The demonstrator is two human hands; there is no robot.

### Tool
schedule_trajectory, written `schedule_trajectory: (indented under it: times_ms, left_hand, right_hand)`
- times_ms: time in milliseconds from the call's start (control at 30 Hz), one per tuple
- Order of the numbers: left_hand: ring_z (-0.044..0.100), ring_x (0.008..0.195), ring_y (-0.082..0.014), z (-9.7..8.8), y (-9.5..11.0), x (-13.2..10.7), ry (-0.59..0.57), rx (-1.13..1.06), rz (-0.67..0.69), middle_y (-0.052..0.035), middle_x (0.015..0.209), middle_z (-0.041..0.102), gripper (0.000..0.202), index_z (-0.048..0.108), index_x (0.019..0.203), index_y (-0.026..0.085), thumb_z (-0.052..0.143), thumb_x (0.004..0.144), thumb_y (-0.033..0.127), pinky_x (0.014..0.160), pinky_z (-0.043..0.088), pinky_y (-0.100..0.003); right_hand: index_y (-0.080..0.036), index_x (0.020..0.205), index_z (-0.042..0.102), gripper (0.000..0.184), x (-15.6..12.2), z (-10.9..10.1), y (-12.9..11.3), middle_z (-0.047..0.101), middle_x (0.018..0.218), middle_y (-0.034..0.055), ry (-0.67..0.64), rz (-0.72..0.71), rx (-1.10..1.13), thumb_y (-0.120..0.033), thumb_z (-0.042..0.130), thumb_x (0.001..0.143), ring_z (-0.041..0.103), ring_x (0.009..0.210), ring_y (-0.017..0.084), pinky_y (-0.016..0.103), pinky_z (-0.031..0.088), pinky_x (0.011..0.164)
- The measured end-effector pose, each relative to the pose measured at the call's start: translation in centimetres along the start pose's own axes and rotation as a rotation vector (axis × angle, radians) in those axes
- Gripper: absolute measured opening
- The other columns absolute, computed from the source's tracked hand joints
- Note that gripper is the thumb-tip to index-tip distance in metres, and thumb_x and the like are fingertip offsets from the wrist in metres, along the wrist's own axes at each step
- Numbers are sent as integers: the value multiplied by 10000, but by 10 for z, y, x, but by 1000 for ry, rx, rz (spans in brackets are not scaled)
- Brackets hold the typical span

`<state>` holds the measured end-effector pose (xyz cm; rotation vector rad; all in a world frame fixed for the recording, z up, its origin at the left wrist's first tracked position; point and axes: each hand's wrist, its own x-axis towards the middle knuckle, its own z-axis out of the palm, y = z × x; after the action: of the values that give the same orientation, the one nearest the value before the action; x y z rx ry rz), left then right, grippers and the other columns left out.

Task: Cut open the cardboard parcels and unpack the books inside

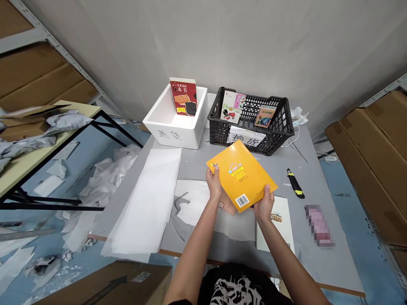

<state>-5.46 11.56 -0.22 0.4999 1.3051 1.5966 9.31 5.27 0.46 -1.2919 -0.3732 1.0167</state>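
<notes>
Grey tabletop point(195, 163) beneath us: our left hand point(213, 183) and right hand point(263, 204) pinch a yellow paperback book point(240, 173) by its edges; a slack grip could drop it.

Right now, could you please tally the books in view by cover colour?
Yellow rectangular paperback book: 1
Red rectangular paperback book: 1
White-covered rectangular books: 2
Small multicoloured rectangular book: 1
Total: 5
</notes>
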Motion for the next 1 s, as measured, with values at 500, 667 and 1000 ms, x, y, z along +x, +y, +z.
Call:
schedule_trajectory:
  times_ms: [500, 667, 1000]
  left_hand:
    - [576, 917, -199, -27, 26, -41, -273, 565, 309, -63, 998, 639, 241, 555, 1058, 231, 429, 891, 350, 857, 433, -286]
    - [575, 902, -208, -27, 43, -37, -319, 682, 428, -77, 933, 648, 294, 606, 953, 217, 356, 916, 369, 866, 410, -290]
    - [461, 602, -119, -1, 61, -9, -231, 601, 252, 24, 615, 494, 328, 506, 685, 209, 416, 897, 443, 601, 358, -204]
  right_hand:
    - [-211, 892, 586, 427, 48, -6, 6, 668, 910, 33, -409, -98, -337, -603, 595, 723, 597, 834, 187, 308, 484, 730]
    - [-206, 862, 544, 391, 30, -14, 11, 660, 878, 36, -324, -141, -321, -575, 587, 741, 594, 816, 179, 304, 476, 721]
    - [-229, 912, 553, 401, 28, 5, -23, 712, 907, 48, -463, 74, -229, -573, 627, 720, 661, 863, 230, 339, 546, 691]
